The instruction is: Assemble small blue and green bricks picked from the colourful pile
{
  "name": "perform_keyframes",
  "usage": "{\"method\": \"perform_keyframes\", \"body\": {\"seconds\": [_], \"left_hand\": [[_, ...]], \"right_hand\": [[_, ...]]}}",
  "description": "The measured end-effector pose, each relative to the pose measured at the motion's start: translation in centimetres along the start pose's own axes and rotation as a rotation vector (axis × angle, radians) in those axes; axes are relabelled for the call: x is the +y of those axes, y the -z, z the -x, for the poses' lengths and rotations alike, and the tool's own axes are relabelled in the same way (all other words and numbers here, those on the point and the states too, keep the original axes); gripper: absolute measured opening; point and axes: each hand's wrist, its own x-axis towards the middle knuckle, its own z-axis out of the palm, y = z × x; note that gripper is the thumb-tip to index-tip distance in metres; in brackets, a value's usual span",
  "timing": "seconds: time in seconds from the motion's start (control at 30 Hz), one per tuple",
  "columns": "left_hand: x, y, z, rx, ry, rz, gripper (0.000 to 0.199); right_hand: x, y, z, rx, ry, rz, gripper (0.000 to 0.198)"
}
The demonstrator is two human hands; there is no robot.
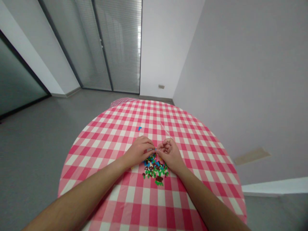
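My left hand (pixel 141 150) and my right hand (pixel 171 157) meet over the middle of the table, thumbs and fingertips pinched together. Between the tips shows a tiny blue building brick (pixel 155 149), mostly covered by the fingers. Just below them lies a loose pile of small building bricks (pixel 154 168) in green, blue, dark brown and white. Part of that pile is hidden under my hands. At its near edge are a dark brown brick (pixel 159 178) and some green bricks (pixel 159 183). Farther out, a small blue brick piece (pixel 140 128) rests alone, beyond my left hand.
A red-and-white checked cloth (pixel 134 208) covers the rounded table. Beyond its far edge are grey floor (pixel 84 109), glass panels with blinds (pixel 117 48) and a white wall (pixel 166 48). Another wall (pixel 240 80) runs close along the right side.
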Motion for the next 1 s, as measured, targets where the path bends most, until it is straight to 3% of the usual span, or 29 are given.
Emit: {"method": "perform_keyframes", "body": {"seconds": [0.47,0.77,1.0], "left_hand": [[0.6,0.3,-0.3,-0.005,0.031,0.042,0.011],[0.5,0.2,-0.2,0.029,0.024,0.03,0.009],[-0.8,0.4,-0.3,0.022,0.092,-0.045,0.011]], "right_hand": [[0.7,0.1,0.0,-0.008,0.055,0.074,0.027],[0.7,0.1,-0.2,0.013,0.059,0.061,0.031],[1.0,0.7,-0.4,0.078,0.097,0.194,0.025]]}}
